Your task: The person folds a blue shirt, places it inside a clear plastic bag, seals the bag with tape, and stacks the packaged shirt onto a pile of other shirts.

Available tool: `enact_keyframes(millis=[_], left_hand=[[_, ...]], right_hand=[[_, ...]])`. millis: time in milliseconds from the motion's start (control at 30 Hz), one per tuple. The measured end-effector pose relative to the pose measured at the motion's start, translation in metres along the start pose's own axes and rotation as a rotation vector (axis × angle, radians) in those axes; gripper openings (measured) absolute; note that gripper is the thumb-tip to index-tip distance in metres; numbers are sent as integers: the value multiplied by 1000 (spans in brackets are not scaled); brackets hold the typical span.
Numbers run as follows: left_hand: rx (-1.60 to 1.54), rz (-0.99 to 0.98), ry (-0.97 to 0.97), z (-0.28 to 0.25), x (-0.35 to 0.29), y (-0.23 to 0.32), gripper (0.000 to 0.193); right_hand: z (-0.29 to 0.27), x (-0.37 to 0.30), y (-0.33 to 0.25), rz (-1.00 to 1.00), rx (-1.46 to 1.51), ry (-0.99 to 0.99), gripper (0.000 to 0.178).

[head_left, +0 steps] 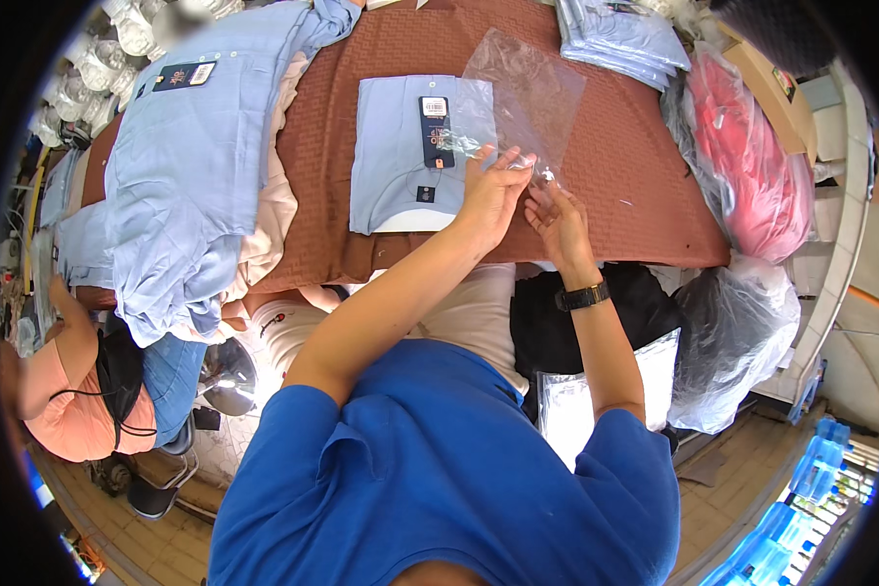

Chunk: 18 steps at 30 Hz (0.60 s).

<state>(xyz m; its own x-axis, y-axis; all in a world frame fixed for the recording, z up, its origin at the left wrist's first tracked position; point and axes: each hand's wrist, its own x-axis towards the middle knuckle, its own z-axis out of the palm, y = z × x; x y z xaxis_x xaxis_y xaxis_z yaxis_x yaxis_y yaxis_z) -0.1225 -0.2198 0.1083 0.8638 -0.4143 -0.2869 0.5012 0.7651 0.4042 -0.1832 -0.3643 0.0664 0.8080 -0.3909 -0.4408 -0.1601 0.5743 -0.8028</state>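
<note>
A clear plastic bag [542, 83] spreads over the brown-covered table, and its near edge is between my two hands. My left hand [496, 190] is closed on that edge with its fingertips. Close beside it, my right hand [562, 223] pinches the bag at its corner; a dark watch is on that wrist. Partly under the bag lies a folded light-blue shirt [386, 132], flat on the table, with a white strip showing at its near edge. A dark hang tag [434, 146] rests on the shirt's front. My left forearm passes just in front of the shirt.
Unfolded light-blue shirts [186, 166] are heaped at the left, hanging over the edge. Bagged folded shirts [620, 44] are stacked at the far right. A plastic-wrapped red bundle [752, 156] and a cardboard box [776, 93] stand rightward. A co-worker in an orange top [63, 391] sits left.
</note>
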Motion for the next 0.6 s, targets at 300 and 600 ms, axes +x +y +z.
enact_keyframes(millis=[300, 600], left_hand=[[899, -62, -6, -28, -12, 29, 66], [1871, 1028, 161, -100, 54, 158, 35]], right_hand=[[-49, 60, -44, -213, -160, 22, 9], [-126, 121, -83, -394, -1468, 614, 33]])
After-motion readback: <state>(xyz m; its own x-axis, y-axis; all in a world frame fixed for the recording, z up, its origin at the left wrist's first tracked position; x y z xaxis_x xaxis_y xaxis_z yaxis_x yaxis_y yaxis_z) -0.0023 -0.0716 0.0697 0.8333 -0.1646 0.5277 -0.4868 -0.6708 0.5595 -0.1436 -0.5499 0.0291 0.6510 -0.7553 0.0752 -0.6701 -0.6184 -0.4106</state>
